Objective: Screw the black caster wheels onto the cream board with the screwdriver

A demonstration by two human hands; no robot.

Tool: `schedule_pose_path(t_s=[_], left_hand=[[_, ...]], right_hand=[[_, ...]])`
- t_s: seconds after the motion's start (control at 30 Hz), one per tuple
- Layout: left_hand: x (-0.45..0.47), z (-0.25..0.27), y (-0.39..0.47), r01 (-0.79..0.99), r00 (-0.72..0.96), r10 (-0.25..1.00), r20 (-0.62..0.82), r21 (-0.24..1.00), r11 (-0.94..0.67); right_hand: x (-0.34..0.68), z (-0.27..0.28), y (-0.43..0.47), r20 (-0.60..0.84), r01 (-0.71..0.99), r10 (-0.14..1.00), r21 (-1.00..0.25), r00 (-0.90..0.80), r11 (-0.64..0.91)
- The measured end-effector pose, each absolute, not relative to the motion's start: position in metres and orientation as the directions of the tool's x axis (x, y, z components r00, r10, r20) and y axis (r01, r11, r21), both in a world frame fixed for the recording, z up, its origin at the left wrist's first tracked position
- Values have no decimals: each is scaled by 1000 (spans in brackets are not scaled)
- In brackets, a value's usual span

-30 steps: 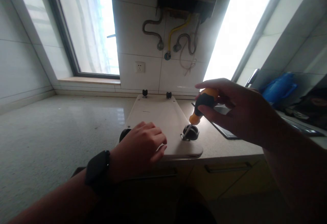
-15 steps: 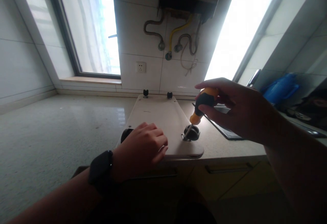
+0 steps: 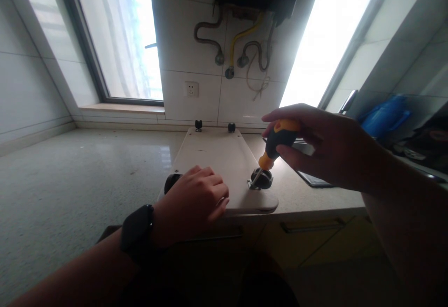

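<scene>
My right hand grips a yellow and black screwdriver, tilted with its shaft pointing down to the left. Its tip meets the metal mounting plate of a black caster wheel at the near right corner of a pale board. My left hand, below a black watch, lies over the near left part of the board. Its fingers are curled, and whatever is under them is hidden. Another black wheel is partly covered by that hand. Two small black casters stand at the board's far end.
The board lies on a speckled stone countertop and reaches its front edge. A sink is on the right, with a blue item behind it. Pipes and a socket are on the tiled wall. Drawers are below.
The view has shifted slightly. The screwdriver handle has turned a little within my right hand, and my right thumb and fingers have shifted on it. My left hand stays in place on the board.
</scene>
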State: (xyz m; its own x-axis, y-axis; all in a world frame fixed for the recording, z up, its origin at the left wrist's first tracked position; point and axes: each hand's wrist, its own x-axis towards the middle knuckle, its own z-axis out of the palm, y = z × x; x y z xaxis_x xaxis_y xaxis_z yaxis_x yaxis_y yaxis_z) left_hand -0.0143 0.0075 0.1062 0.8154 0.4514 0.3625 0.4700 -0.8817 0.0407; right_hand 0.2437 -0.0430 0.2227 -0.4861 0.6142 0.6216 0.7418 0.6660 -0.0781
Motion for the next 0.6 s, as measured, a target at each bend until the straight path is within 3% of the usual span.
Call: schedule_pose_path(t_s=[0.3,0.6], left_hand=[[-14,104,9,472,827,443,347,2,-882],[-12,106,8,489,827,454,332,-25,-872]], right_hand=[[235,224,-45,656,849,644,-11,-393,529],[240,221,-44,691,856,624,-13,-366,516]])
